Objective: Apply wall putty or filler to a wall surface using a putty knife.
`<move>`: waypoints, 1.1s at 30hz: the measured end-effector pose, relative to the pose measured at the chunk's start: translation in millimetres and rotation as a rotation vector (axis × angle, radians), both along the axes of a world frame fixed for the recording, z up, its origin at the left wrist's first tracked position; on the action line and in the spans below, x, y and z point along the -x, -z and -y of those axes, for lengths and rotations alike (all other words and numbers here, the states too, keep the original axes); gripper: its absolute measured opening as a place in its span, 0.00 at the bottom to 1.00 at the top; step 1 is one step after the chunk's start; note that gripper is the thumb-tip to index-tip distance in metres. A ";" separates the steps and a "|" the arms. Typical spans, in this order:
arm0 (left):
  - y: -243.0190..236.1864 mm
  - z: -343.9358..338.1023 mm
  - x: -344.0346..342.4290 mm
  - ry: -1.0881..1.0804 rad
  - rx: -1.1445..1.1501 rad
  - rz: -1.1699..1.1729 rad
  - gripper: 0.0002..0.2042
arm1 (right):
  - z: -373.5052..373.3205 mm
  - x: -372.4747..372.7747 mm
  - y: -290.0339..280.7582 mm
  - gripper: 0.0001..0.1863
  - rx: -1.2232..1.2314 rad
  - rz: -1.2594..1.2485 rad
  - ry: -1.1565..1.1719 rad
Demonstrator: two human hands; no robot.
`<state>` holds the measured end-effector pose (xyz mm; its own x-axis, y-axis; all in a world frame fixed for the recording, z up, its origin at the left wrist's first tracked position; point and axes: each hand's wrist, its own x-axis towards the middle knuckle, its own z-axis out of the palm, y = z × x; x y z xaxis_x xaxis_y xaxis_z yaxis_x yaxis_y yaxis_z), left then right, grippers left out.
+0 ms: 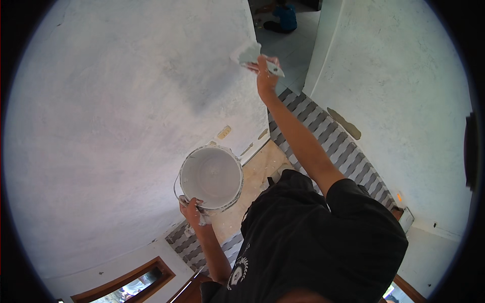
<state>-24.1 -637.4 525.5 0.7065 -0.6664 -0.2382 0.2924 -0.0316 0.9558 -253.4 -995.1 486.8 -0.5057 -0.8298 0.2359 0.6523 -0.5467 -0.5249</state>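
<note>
My right hand (264,73) is raised at the end of its outstretched arm, its fingers closed round a wide flat paintbrush (248,52). The brush is coated in white, and its broad end is at the wall's vertical edge beside a doorway. My left hand (191,212) grips the near-left rim of a white bucket (211,175). White smears mark this hand and its wrist. The bucket tilts toward me and shows its pale inside; how much it holds is hard to tell. A thin wire handle hangs at its left side.
A patchy white wall (116,116) fills the left, with an outlet plate (224,132) low on it. Past the doorway, a person in blue (286,18) sits on the floor. Grey patterned tiles (348,151) run along the right wall (404,101); a tan board (260,169) lies below.
</note>
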 end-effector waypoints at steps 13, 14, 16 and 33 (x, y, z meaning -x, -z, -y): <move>31.2 -9.4 -14.4 -0.106 -0.134 0.231 0.10 | -142.0 5.9 -66.3 0.12 -0.299 -0.590 -0.771; 33.2 -13.1 -16.0 -0.096 -0.140 0.209 0.11 | -156.8 -2.3 -67.2 0.11 -0.402 -0.633 -0.923; 35.6 -11.4 -16.3 -0.102 -0.191 0.206 0.11 | -189.5 -23.9 -73.7 0.10 -0.371 -0.774 -1.156; 56.8 -7.1 -3.6 -0.141 -0.269 0.255 0.14 | -265.2 -162.2 77.3 0.17 0.203 -1.728 -0.961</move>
